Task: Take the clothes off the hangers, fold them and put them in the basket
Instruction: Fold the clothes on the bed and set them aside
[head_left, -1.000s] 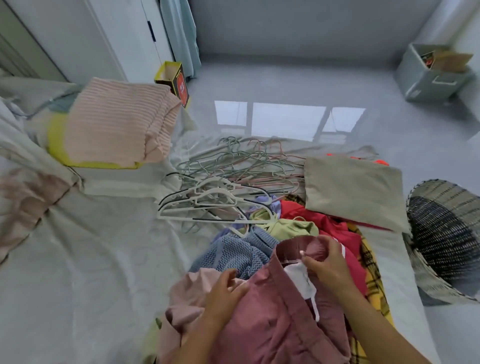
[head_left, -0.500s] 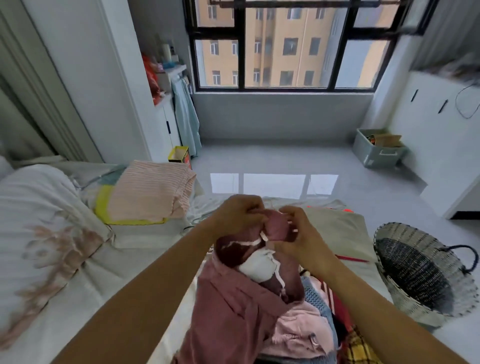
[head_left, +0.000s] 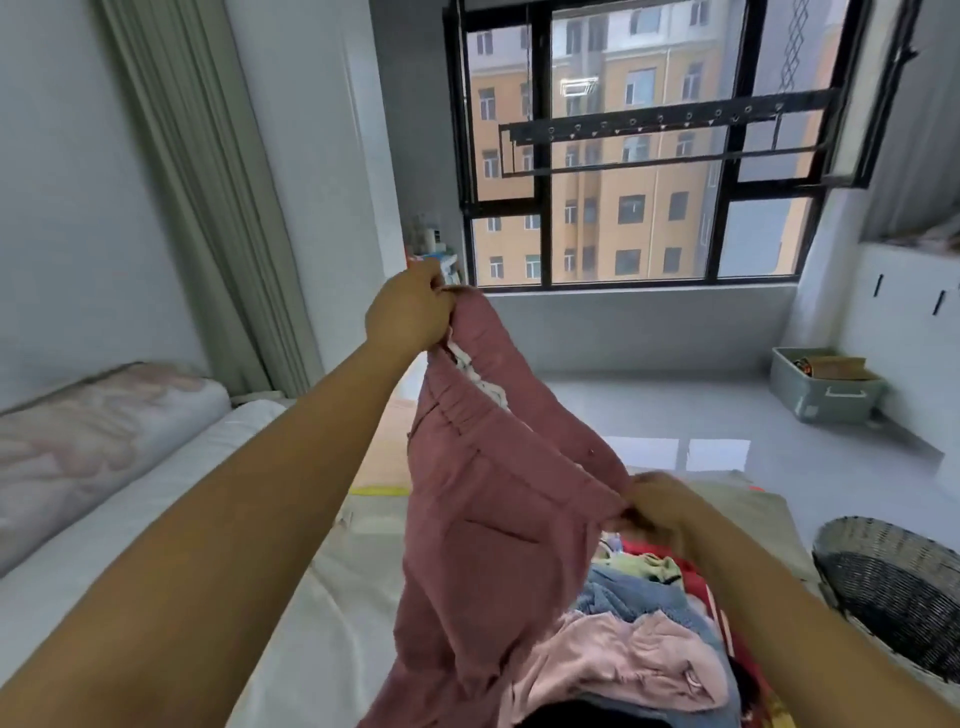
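Dusty-pink trousers (head_left: 498, 519), soft cloth, gathered elastic waistband, held aloft, left hand (head_left: 408, 312) and right hand (head_left: 657, 506) each pinching waistband, woven basket (head_left: 893, 551) nearby

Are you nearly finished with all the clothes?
Not nearly. The left hand and right hand hold up the pink trousers, no hanger showing, not yet folded. A pile of clothes waits on the bed, and no clothes show in the basket.

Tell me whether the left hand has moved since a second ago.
Yes. The left hand rose from the clothes pile to window sill level, gripping the pink trousers.
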